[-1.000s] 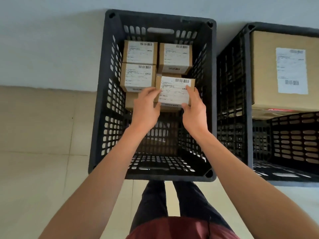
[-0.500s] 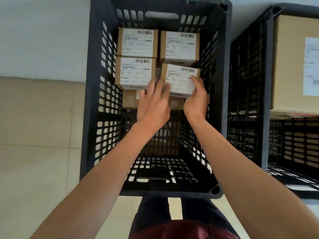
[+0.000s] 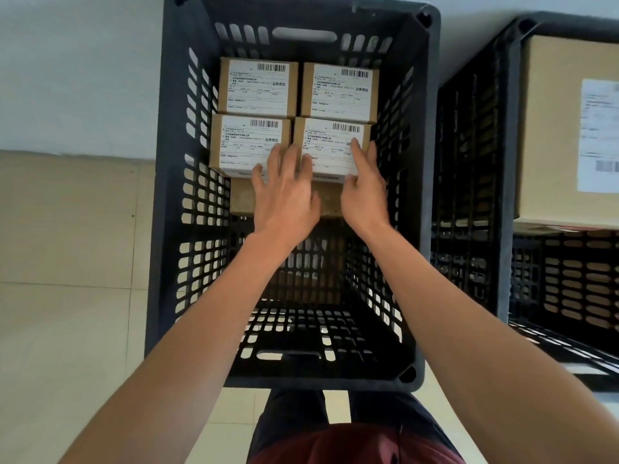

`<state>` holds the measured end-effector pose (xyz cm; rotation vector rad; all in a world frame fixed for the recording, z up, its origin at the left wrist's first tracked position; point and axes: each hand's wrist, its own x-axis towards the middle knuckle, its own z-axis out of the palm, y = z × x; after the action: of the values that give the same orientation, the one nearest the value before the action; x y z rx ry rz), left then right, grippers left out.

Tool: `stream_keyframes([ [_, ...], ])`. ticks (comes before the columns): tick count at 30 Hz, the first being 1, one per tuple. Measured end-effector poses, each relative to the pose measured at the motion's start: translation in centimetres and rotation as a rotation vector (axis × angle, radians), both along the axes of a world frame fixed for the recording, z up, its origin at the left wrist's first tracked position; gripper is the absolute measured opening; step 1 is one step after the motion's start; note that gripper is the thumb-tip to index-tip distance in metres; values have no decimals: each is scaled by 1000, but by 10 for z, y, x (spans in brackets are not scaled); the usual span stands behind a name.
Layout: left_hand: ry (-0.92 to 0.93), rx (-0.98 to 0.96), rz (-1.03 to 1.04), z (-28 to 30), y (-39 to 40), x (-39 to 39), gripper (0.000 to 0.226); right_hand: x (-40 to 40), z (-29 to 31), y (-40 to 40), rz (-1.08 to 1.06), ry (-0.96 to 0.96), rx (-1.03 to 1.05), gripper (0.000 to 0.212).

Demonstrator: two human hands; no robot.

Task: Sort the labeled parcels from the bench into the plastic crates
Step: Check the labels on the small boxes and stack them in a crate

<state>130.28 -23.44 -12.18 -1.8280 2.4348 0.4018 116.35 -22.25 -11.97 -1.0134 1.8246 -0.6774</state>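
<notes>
A black slotted plastic crate (image 3: 167, 202) stands on the floor below me. Several small brown parcels with white barcode labels lie stacked at its far end. The near-right parcel (image 3: 330, 142) lies level on top, flush with the near-left parcel (image 3: 244, 145). My right hand (image 3: 363, 189) rests on the near-right parcel, fingers spread flat on its label and its near edge. My left hand (image 3: 284, 192) lies flat with fingers apart across the seam between the two near parcels. Neither hand grips anything. A lower layer of boxes (image 3: 241, 195) shows beneath.
A second black crate (image 3: 502, 195) stands to the right and holds a large labeled cardboard box (image 3: 552, 128). Beige floor tiles (image 3: 67, 262) lie on the left, a pale wall (image 3: 83, 78) beyond. My legs (image 3: 294, 410) stand at the crate's near end.
The near-right parcel went down from a tilted hold to lie flat in the stack. My fingers opened and now rest on top. The view moved closer to the crate.
</notes>
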Motion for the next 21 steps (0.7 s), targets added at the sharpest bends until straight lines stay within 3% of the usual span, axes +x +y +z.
stream_keyframes([
  [4, -21, 15, -22, -2, -2, 4, 63, -4, -3, -1, 95, 68, 9, 74],
  [10, -57, 1, -72, -2, -3, 9, 68, 3, -5, 25, 422, 541, -113, 78],
  [14, -67, 14, -109, -4, 0, 13, 74, 6, -11, 34, 554, 646, -27, 84],
  [21, -78, 41, -145, -5, -5, 14, 78, -2, -11, 24, 600, 669, 11, 77],
])
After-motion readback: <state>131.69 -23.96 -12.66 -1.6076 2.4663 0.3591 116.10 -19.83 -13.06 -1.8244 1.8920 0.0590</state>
